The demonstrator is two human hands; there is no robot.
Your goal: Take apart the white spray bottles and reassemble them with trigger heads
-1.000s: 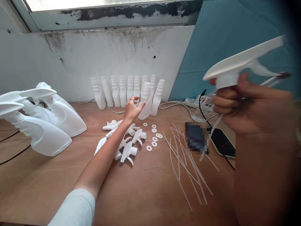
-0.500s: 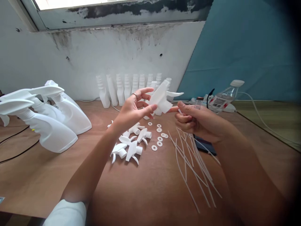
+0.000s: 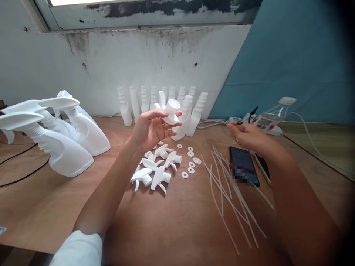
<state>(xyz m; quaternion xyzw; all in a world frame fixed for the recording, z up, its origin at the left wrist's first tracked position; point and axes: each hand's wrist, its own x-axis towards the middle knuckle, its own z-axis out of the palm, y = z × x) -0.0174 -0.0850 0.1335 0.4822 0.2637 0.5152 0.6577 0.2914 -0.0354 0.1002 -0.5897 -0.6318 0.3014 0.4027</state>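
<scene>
My left hand (image 3: 151, 127) is raised above the wooden table (image 3: 180, 221) with its fingers curled round a white spray trigger head (image 3: 168, 109), the cap opening turned toward me. My right hand (image 3: 248, 137) hovers low over the far ends of several thin white dip tubes (image 3: 227, 188), fingers loosely bent; whether it holds anything is not visible. Below my left hand lies a small pile of white trigger heads (image 3: 155, 168) and beside it several white ring washers (image 3: 190, 162).
A row of empty white bottles (image 3: 163, 107) stands against the back wall. Assembled spray bottles (image 3: 55, 136) lie at the left. A dark phone (image 3: 244, 164), a clear water bottle (image 3: 270, 116) and white cables sit at the right.
The trigger head passed from my right hand to my left, which now holds it with the cap facing me. My right hand moved away to the right, over the tubes.
</scene>
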